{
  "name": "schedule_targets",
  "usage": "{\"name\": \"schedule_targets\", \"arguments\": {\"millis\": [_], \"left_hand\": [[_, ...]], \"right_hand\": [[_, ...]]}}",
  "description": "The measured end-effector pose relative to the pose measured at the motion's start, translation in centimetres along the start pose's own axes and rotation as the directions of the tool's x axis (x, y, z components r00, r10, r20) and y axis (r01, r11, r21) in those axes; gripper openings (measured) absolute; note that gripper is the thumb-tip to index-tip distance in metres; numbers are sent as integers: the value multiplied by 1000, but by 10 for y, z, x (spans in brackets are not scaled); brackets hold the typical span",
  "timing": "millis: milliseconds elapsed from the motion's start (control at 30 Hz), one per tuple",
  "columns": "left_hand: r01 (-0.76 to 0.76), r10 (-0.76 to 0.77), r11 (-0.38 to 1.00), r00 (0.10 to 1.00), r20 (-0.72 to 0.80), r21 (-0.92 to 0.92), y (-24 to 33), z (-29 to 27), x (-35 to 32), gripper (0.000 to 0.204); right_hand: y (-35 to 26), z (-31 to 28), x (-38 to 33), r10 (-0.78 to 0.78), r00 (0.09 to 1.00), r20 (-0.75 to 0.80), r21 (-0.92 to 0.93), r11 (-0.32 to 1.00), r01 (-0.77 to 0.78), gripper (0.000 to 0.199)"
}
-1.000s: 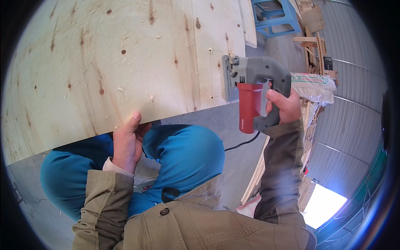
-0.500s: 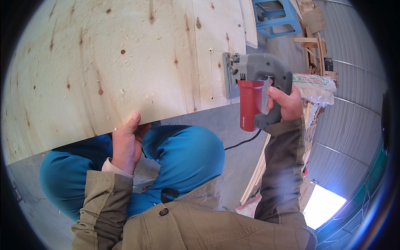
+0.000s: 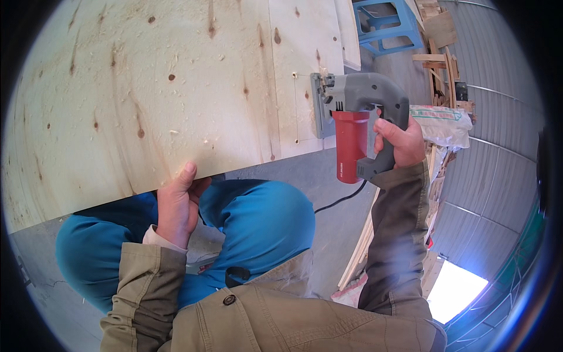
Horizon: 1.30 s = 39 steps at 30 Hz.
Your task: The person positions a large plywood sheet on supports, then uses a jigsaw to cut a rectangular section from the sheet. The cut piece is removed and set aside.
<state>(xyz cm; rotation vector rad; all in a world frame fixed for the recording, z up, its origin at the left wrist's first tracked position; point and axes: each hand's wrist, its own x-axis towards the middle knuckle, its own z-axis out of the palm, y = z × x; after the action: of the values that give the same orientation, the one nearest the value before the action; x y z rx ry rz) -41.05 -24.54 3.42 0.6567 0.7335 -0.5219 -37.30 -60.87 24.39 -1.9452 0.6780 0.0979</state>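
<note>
Two hands busy: left hand (image 3: 176, 205) clamps plywood sheet (image 3: 164, 88) edge at 6 o'clock, right hand (image 3: 399, 141) grips jigsaw (image 3: 355, 117) handle at 3 o'clock. Best keep the shoe flat, follow the pencil line.

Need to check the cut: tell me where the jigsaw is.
Head view, right: the jigsaw sits on the plywood sheet's near right edge, held by the right hand.

The plywood (image 3: 176, 88) is showing pale, matt wood, knotted and a little rough. At three o'clock of it, the jigsaw (image 3: 358, 123) is showing matt grey plastic, a glossier red plastic body and a dull metal base. The jacket (image 3: 293, 311) is looking like matt khaki cloth
</note>
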Motion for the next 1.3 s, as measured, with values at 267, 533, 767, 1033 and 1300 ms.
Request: {"name": "schedule_targets", "arguments": {"millis": [267,533,767,1033,1300], "left_hand": [[3,-3,1000,1000,-10,10,0,2,0,42],[13,-13,1000,1000,0,22,0,-1,0,42],[7,-7,1000,1000,-7,8,0,0,-1,41],[25,-25,1000,1000,18,5,0,-1,0,41],[14,-14,1000,1000,28,2,3,2,-3,35]], "right_hand": [[3,-4,6,-11,999,30,-47,999,12,33],[-1,-1,8,-8,1000,3,-9,1000,8,26],[-7,0,15,5,999,32,-20,1000,-5,28],[-2,-1,16,6,999,43,12,1000,-6,33],[-1,-5,17,15,998,58,20,1000,-16,36]]}}
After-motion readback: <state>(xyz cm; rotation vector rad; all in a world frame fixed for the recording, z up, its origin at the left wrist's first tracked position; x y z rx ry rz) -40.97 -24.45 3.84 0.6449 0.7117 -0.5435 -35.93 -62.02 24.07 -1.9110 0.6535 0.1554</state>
